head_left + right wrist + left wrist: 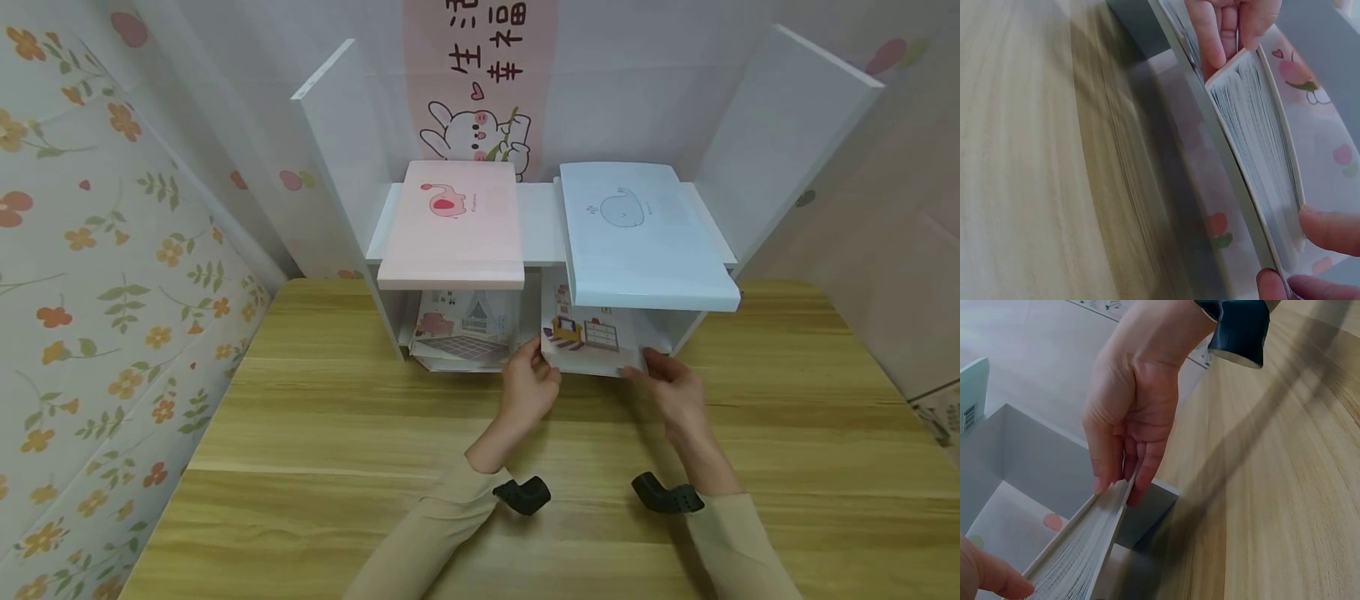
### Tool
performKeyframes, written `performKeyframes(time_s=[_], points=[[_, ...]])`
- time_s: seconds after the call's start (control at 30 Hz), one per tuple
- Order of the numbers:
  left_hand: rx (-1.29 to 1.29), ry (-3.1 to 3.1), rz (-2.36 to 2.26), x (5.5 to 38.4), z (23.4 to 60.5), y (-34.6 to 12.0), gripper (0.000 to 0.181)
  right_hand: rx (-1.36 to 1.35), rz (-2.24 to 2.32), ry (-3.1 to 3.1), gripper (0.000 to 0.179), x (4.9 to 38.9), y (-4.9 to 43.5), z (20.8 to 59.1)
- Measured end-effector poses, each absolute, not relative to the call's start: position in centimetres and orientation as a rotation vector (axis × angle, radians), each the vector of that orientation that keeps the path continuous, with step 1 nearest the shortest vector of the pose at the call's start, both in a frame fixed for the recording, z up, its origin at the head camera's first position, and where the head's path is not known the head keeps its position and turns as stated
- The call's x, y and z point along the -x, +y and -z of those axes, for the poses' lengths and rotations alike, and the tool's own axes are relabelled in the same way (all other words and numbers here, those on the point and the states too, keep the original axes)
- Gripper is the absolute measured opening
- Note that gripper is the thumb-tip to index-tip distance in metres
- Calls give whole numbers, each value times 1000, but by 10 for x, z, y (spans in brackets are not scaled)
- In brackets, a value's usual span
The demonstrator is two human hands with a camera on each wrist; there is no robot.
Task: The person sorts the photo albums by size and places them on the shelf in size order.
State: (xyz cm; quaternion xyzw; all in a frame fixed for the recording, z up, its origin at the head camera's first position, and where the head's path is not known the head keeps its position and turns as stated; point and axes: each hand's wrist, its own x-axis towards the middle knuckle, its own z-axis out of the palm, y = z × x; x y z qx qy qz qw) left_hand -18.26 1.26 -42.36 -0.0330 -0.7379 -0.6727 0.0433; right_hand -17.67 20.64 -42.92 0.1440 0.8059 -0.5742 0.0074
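Observation:
A thick album with a picture of furniture on its cover (581, 342) sticks out of the lower right compartment of a white shelf (538, 229). My left hand (529, 385) grips the album's left front corner. At its right front corner, my right hand (675, 393) pinches the cover between thumb and fingers. Many page edges (1260, 144) show between the covers in the right wrist view. The left wrist view shows my right hand (1138, 406) at one end of the album and part of my left hand at the lower left.
A similar picture-covered book (465, 329) lies in the lower left compartment. On top of the shelf lie a pink elephant album (457, 229) and a light blue whale album (637, 233), both overhanging its front. Tall side panels (787, 142) flank them. The wooden table (315, 433) lies in front.

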Motion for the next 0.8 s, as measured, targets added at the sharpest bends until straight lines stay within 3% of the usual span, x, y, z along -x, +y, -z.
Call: performKeyframes(time_s=[0.6,0.8], points=[[105,-2313,2075,182,419,3,47,-417,1925,2642,55,175,196,428],[343,-2342,1759,173,418,-18,41,-200,1860,2975,46,165,184,427]])
